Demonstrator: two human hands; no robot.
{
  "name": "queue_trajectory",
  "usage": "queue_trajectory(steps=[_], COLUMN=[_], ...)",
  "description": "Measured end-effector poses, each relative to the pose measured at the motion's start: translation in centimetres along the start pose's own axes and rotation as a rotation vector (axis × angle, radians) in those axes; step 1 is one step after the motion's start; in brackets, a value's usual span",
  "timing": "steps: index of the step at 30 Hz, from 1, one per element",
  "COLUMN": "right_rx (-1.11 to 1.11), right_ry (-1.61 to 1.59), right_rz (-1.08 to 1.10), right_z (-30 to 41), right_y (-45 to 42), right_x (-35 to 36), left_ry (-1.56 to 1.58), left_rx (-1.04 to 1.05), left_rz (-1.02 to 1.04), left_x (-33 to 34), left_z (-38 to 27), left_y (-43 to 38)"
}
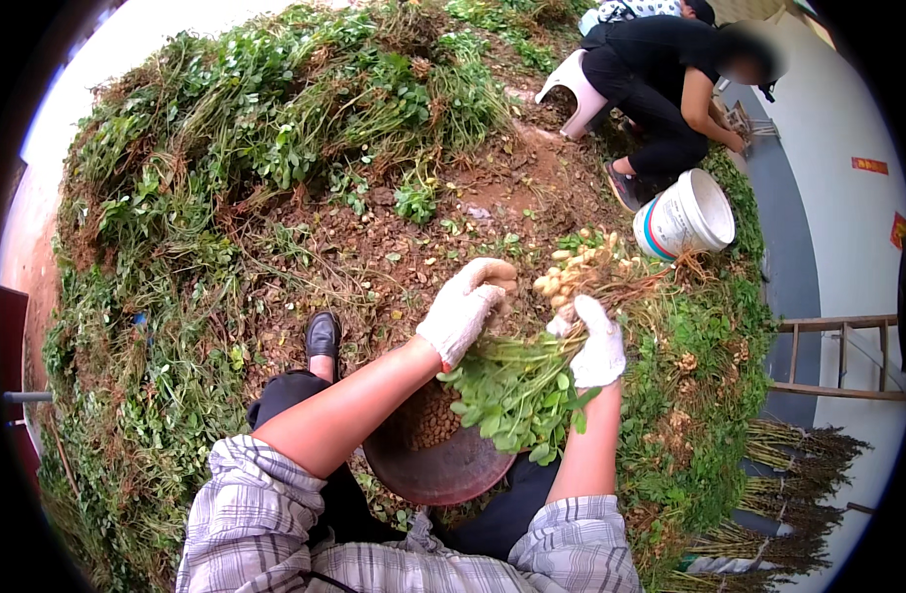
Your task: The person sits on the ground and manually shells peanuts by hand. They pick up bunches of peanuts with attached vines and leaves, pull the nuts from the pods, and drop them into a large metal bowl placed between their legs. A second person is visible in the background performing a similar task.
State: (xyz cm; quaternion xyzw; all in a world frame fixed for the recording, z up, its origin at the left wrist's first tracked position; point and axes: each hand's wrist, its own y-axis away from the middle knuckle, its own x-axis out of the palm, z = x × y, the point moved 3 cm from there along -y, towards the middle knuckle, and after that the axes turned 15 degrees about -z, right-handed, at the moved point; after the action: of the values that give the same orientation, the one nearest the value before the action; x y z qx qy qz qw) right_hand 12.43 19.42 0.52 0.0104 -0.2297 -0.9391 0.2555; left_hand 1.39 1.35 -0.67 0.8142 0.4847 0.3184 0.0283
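Note:
My right hand (600, 347), in a white knitted glove, grips a bunch of peanut plants (523, 385) by the stems. Its green leaves hang towards me over the basin's edge, while the roots and the cluster of pale peanut pods (568, 278) point away. My left hand (468, 305), gloved too, is held just left of the pods with its fingers curled; whether anything is inside them is hidden. Between my legs stands a dark round basin (460, 478) with loose peanuts (432, 419) in it, partly covered by my left forearm and the leaves.
Pulled peanut plants (312, 111) are heaped ahead and left; more plants (683, 385) with pods lie along my right. A white bucket (679, 219) leans tilted near a co-worker (646, 96) on a plastic stool (568, 89). A wooden ladder (842, 356) and bundled dry stalks (794, 474) are by the wall.

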Motion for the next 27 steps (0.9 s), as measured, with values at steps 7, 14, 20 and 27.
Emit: queue_trajectory(steps=[7, 14, 20, 27], right_rx=[0.024, 0.056, -0.036, -0.13], right_ry=[0.09, 0.09, -0.003, 0.074], right_rz=[0.079, 0.108, 0.063, 0.005], right_z=[-0.2, -1.4, -1.9, -2.4], right_y=[4.7, 3.0, 2.4, 3.3], right_x=[4.1, 3.4, 3.6, 4.7], left_ry=[-0.191, -0.57, -0.876, -1.025], left_rx=[0.193, 0.432, 0.516, 0.549], left_rz=[0.233, 0.015, 0.048, 0.094], left_x=[0.7, 1.2, 1.4, 2.5], left_z=[-1.0, -2.0, -1.4, -0.5], left_y=[0.0, 0.8, 0.8, 2.6])
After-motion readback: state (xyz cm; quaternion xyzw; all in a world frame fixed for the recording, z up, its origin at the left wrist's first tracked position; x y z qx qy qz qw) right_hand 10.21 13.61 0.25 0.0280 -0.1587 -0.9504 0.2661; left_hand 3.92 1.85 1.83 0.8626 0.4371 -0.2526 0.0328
